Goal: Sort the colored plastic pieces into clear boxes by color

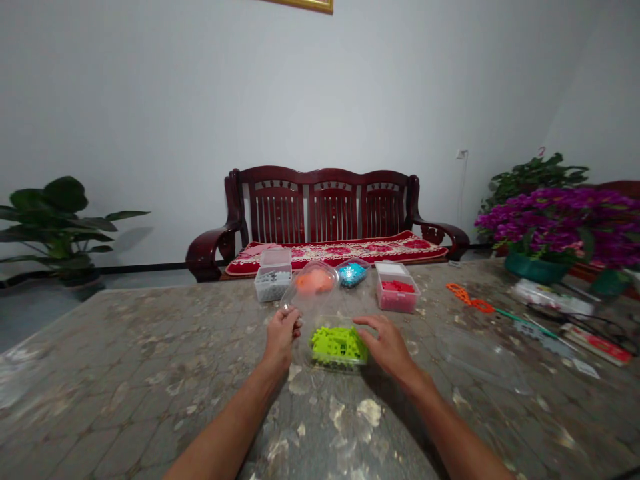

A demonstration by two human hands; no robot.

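A clear plastic box (pixel 340 368) of lime-green plastic building pieces (pixel 336 345) sits on the table in front of me. To its left, my left hand (pixel 283 335) is closed, thumb and fingertips pinching the edge of a clear plastic lid (pixel 289 297). The lid's full outline is hard to make out against the table. My right hand (pixel 386 343) is at the box's right side, fingers apart, thumb and forefinger near the rim. Behind stand a box of grey pieces (pixel 274 285), clear containers with orange pieces (pixel 315 281) and blue pieces (pixel 353 273), and a box of red pieces (pixel 398 293).
Another clear lid (pixel 480 357) lies on the patterned table (pixel 150 373) to the right. Beyond it are orange linked pieces (pixel 470 300), a green rod (pixel 523 321), a red-and-white packet (pixel 597 343) and purple flowers (pixel 565 220). A wooden bench (pixel 330 200) stands behind the table.
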